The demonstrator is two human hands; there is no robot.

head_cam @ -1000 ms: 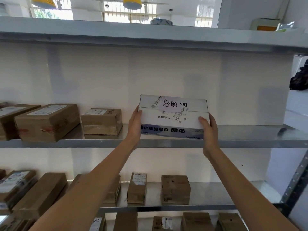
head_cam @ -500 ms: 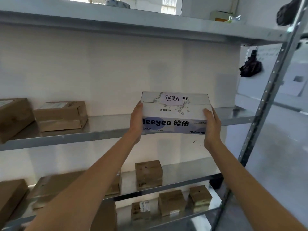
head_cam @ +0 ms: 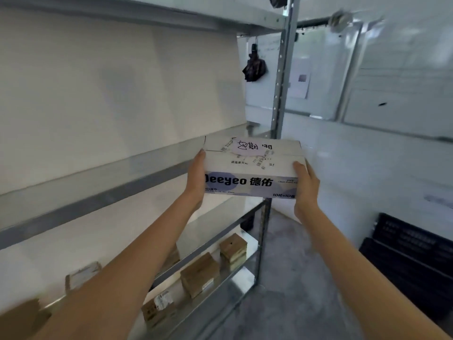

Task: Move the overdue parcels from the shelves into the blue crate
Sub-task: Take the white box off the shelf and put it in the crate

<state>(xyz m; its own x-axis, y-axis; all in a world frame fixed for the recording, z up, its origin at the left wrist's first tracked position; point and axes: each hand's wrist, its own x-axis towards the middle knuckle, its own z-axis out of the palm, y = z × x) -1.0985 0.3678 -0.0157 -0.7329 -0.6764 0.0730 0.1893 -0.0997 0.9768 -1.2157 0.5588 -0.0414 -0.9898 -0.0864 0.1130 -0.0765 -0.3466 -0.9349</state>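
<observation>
A white parcel box (head_cam: pixel 252 168) with blue "Deeyeo" print and a handwritten sticker on its lid is held in the air, off the metal shelf (head_cam: pixel 103 190), in front of the shelf's right end. My left hand (head_cam: pixel 196 180) grips its left end. My right hand (head_cam: pixel 305 187) grips its right end. No blue crate is in view; a dark crate (head_cam: pixel 414 256) stands on the floor at the right.
The upright post of the rack (head_cam: pixel 279 99) stands just behind the box. Brown cardboard parcels (head_cam: pixel 199 273) sit on the lower shelves. A black bag (head_cam: pixel 254 68) hangs on the wall behind. Grey floor (head_cam: pixel 294 278) lies to the right of the rack.
The box has come off the shelf and travelled right, past the shelf's end, with both hands still holding it. My view has swung right toward the floor and the dark crate.
</observation>
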